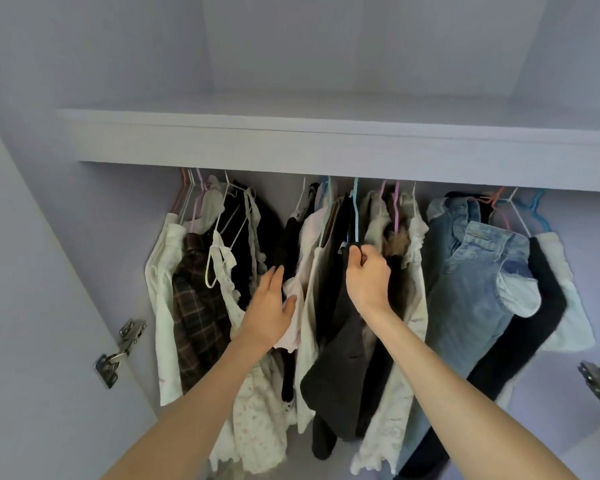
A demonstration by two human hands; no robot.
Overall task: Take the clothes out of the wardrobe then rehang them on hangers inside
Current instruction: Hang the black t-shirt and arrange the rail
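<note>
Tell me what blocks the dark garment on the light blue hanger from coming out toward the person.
Nothing visible in front. The right hand grips the light blue hanger holding the dark garment; the left hand presses neighbouring clothes aside. The rail is hidden behind the shelf.

Wardrobe [326, 147] carries clothes [471, 271] on coloured hangers [355, 216] (rail itself hidden under shelf edge).
</note>
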